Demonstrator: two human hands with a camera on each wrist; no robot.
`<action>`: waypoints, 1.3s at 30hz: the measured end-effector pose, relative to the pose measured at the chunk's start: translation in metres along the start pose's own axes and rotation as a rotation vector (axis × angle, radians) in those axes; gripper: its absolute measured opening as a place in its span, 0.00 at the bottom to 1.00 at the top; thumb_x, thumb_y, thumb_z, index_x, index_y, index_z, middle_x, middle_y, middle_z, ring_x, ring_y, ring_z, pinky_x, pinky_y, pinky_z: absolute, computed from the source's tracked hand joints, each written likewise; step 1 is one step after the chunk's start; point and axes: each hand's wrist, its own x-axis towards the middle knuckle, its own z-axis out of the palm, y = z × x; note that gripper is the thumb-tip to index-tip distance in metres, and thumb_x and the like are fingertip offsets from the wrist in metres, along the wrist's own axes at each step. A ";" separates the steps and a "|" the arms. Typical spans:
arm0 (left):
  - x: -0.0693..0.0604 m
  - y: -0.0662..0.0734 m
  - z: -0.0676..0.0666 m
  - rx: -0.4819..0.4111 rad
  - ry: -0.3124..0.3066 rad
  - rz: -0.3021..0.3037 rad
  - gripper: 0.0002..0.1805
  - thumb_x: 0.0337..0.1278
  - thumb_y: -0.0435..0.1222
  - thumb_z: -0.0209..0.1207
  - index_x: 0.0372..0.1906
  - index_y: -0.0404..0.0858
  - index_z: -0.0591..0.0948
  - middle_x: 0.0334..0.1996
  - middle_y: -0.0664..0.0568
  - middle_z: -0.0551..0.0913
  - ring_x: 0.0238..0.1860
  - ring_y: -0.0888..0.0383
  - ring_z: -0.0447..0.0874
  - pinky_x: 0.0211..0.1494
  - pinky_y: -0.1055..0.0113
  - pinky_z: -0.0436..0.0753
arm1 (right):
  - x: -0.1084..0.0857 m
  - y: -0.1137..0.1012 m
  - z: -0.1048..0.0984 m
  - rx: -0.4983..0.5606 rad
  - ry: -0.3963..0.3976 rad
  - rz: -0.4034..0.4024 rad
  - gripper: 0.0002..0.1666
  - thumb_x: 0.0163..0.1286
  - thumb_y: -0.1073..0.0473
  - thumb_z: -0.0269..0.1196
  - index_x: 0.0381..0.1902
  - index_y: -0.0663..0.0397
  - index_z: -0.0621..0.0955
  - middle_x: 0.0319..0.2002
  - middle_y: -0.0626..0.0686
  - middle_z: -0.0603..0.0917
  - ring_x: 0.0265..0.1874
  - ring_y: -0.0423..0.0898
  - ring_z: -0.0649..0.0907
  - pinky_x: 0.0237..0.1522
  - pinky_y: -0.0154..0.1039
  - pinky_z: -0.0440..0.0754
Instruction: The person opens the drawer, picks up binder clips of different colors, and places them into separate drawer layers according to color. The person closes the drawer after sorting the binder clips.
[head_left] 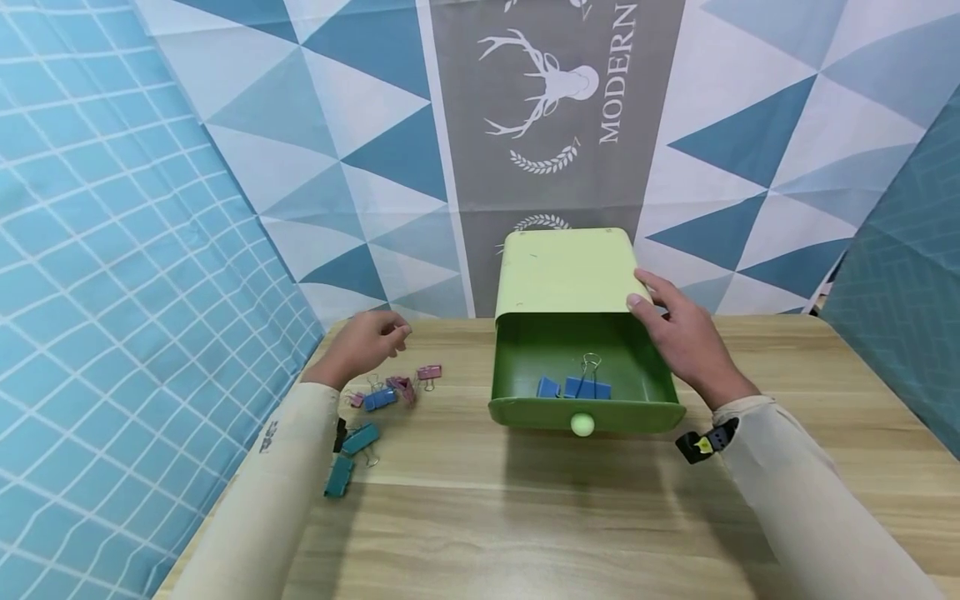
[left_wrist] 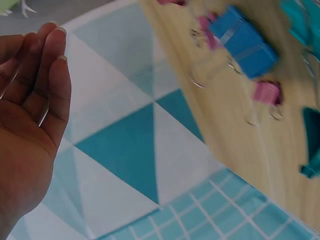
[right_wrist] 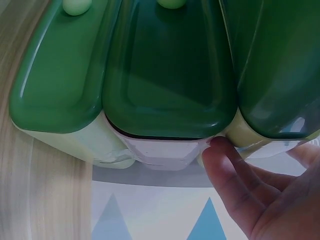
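A light green drawer cabinet point(head_left: 573, 271) stands at the back of the table, its top drawer point(head_left: 517, 410) pulled out by its round knob's side. Two blue binder clips point(head_left: 588, 388) lie inside that drawer. My right hand point(head_left: 686, 337) touches the cabinet's right side and upper edge; in the right wrist view its fingers point(right_wrist: 235, 175) lie against the cabinet side. Left of the cabinet, my left hand point(head_left: 365, 343) hovers over loose clips with loosely bent fingers, holding nothing. Beneath it are a blue binder clip point(head_left: 380, 399) and several pink binder clips point(head_left: 429, 372).
Two teal binder clips point(head_left: 361, 438) lie near the left forearm. Two closed green drawers point(right_wrist: 170, 65) show below the pulled-out one in the right wrist view. A patterned cloth point(head_left: 375, 167) hangs behind the wooden table point(head_left: 450, 517).
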 end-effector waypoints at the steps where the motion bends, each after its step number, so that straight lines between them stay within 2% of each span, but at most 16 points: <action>1: -0.001 -0.004 0.001 -0.001 -0.001 -0.015 0.14 0.77 0.41 0.52 0.47 0.39 0.85 0.34 0.48 0.85 0.33 0.55 0.85 0.40 0.54 0.83 | 0.000 0.000 0.000 -0.002 0.000 -0.001 0.41 0.75 0.29 0.46 0.80 0.33 0.56 0.68 0.67 0.69 0.61 0.65 0.74 0.54 0.66 0.74; 5: -0.004 -0.017 0.003 -0.002 0.003 -0.053 0.14 0.77 0.41 0.52 0.48 0.38 0.85 0.34 0.48 0.85 0.33 0.54 0.85 0.40 0.54 0.83 | 0.001 0.000 0.001 -0.009 0.003 -0.002 0.41 0.75 0.29 0.46 0.80 0.33 0.56 0.68 0.66 0.70 0.61 0.65 0.74 0.54 0.66 0.75; 12: -0.009 -0.031 0.007 0.021 0.008 -0.067 0.12 0.76 0.38 0.53 0.44 0.38 0.86 0.32 0.49 0.85 0.32 0.55 0.84 0.37 0.55 0.83 | 0.001 0.001 0.002 -0.007 0.003 0.008 0.42 0.74 0.27 0.46 0.80 0.31 0.56 0.68 0.65 0.70 0.61 0.64 0.75 0.54 0.65 0.75; 16: -0.012 -0.038 0.013 0.094 -0.001 -0.113 0.13 0.76 0.39 0.52 0.39 0.39 0.85 0.29 0.51 0.83 0.26 0.56 0.78 0.32 0.58 0.78 | 0.001 0.001 0.002 -0.011 0.004 0.006 0.42 0.74 0.27 0.46 0.80 0.32 0.56 0.68 0.66 0.70 0.61 0.64 0.75 0.54 0.65 0.75; 19: -0.014 -0.044 0.019 0.154 0.007 -0.147 0.15 0.75 0.39 0.51 0.33 0.40 0.84 0.24 0.52 0.78 0.21 0.56 0.71 0.29 0.58 0.71 | 0.001 0.002 0.002 -0.008 0.005 0.004 0.42 0.74 0.27 0.46 0.80 0.32 0.56 0.68 0.66 0.70 0.60 0.64 0.75 0.53 0.65 0.75; 22: -0.016 -0.049 0.022 0.190 0.021 -0.186 0.15 0.74 0.38 0.50 0.33 0.39 0.84 0.23 0.52 0.78 0.20 0.55 0.71 0.28 0.58 0.71 | 0.001 0.002 0.002 -0.003 0.003 0.005 0.42 0.73 0.27 0.46 0.80 0.32 0.56 0.68 0.65 0.71 0.60 0.64 0.75 0.53 0.65 0.76; 27: -0.018 -0.054 0.025 0.234 0.019 -0.256 0.15 0.69 0.36 0.50 0.43 0.36 0.87 0.35 0.47 0.85 0.24 0.55 0.77 0.30 0.57 0.77 | 0.001 0.003 0.001 -0.003 0.003 0.008 0.42 0.73 0.27 0.46 0.80 0.31 0.56 0.68 0.66 0.70 0.60 0.64 0.75 0.53 0.65 0.75; 30: -0.019 -0.054 0.026 0.277 0.001 -0.298 0.16 0.67 0.35 0.50 0.45 0.36 0.87 0.41 0.44 0.86 0.26 0.54 0.78 0.30 0.56 0.79 | 0.001 0.002 0.001 -0.004 0.002 0.010 0.42 0.73 0.27 0.46 0.80 0.31 0.56 0.68 0.66 0.70 0.61 0.64 0.75 0.54 0.66 0.75; 34: -0.019 -0.055 0.028 0.300 -0.028 -0.345 0.16 0.67 0.36 0.51 0.47 0.36 0.87 0.45 0.42 0.86 0.27 0.54 0.79 0.30 0.53 0.80 | 0.001 0.002 0.001 0.001 0.000 0.015 0.42 0.73 0.26 0.46 0.80 0.30 0.56 0.68 0.66 0.70 0.61 0.64 0.75 0.54 0.66 0.75; 39: -0.022 -0.057 0.031 0.291 -0.068 -0.384 0.17 0.68 0.37 0.51 0.51 0.35 0.86 0.45 0.42 0.86 0.22 0.56 0.79 0.31 0.52 0.80 | 0.002 0.002 0.001 0.000 0.001 0.007 0.42 0.73 0.27 0.46 0.80 0.31 0.56 0.68 0.66 0.70 0.60 0.64 0.75 0.54 0.66 0.75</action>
